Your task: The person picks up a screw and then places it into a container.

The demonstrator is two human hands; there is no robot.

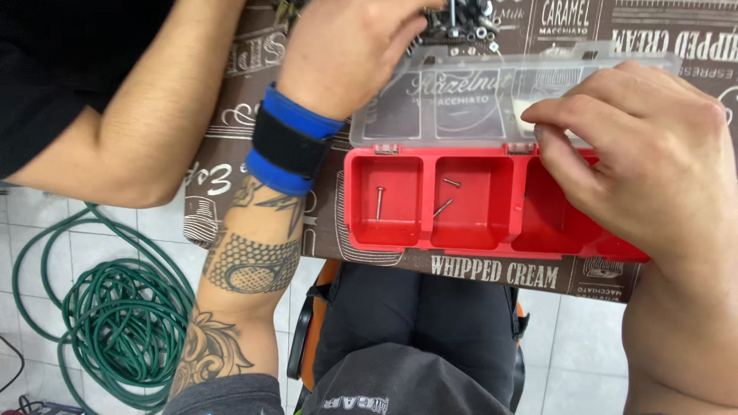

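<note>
Dark-trousered lap (419, 323) at 6 o'clock. Sorting screws into red plastic compartment box (461, 234): left hand (350, 54) curled in loose screw pile (461, 19) at 12, right hand (638, 146) pinched narrow over 3 o'clock compartment, contents hidden.

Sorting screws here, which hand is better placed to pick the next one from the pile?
Left: the left hand is at the screw pile; the right hand is over the red box.
</note>
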